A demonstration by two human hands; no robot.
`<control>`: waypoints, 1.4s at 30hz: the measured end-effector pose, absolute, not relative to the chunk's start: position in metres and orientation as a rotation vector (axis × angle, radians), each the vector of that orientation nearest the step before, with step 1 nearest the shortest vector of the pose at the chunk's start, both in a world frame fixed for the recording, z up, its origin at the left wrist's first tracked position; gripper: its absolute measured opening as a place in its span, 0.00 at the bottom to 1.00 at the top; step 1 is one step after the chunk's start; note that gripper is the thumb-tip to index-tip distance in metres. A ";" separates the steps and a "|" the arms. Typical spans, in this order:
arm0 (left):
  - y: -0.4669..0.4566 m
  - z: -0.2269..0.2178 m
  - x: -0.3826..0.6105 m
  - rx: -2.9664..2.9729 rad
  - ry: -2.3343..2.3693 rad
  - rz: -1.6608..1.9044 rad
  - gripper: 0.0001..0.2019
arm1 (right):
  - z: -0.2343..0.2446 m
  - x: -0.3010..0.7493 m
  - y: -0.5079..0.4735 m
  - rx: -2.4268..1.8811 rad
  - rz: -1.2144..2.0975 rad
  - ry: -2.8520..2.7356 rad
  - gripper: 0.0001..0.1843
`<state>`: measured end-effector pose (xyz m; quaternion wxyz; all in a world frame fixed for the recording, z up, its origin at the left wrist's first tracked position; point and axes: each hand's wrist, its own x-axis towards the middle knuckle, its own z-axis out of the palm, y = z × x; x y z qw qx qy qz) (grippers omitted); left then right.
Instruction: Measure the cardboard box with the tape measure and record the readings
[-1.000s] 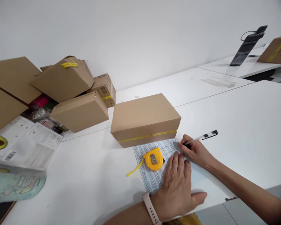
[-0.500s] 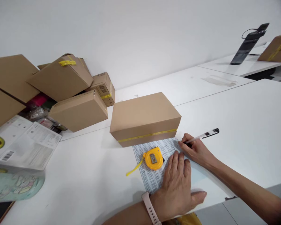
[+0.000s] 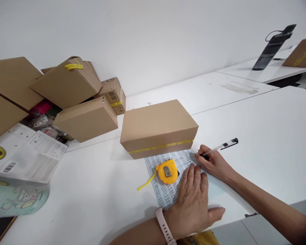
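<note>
My right hand (image 3: 213, 162) grips a clear pen (image 3: 223, 145) with a black cap end, its tip down near the upper right of a sheet of paper (image 3: 165, 194) dense with handwriting. Flat on that paper lies my left hand (image 3: 192, 200), thumb spread out to the right and a pale pink band on the wrist. Left of its fingers rests a yellow tape measure (image 3: 168, 172) with a yellow strap. Just beyond, a closed cardboard box (image 3: 159, 126) with yellow tape along its front side covers the paper's far edge.
Several cardboard boxes (image 3: 68, 83) are piled at the left against the wall. In front of them lie a printed white package (image 3: 30, 156) and a pale green bottle (image 3: 19, 200). At the far right stand a dark water bottle (image 3: 269, 51) and another taped box (image 3: 302, 52).
The view has shifted very slightly. Both hands, the pen and the tape measure stay practically where they were.
</note>
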<state>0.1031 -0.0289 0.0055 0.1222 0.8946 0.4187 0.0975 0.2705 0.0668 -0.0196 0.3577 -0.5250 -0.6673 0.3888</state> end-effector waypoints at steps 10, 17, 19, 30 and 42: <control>-0.028 0.004 0.104 2.595 1.209 0.267 0.40 | -0.022 0.273 0.067 -1.385 0.959 -1.724 0.13; -0.027 0.004 0.104 2.595 1.215 0.276 0.40 | -0.025 0.272 0.068 -1.360 0.984 -1.724 0.13; -0.028 0.004 0.104 2.602 1.211 0.276 0.40 | -0.025 0.273 0.068 -1.358 0.977 -1.718 0.13; -0.027 0.005 0.103 2.596 1.208 0.258 0.40 | -0.019 0.272 0.067 -1.405 0.924 -1.723 0.13; -0.029 0.005 0.104 2.597 1.210 0.249 0.40 | -0.018 0.271 0.067 -1.405 0.884 -1.751 0.14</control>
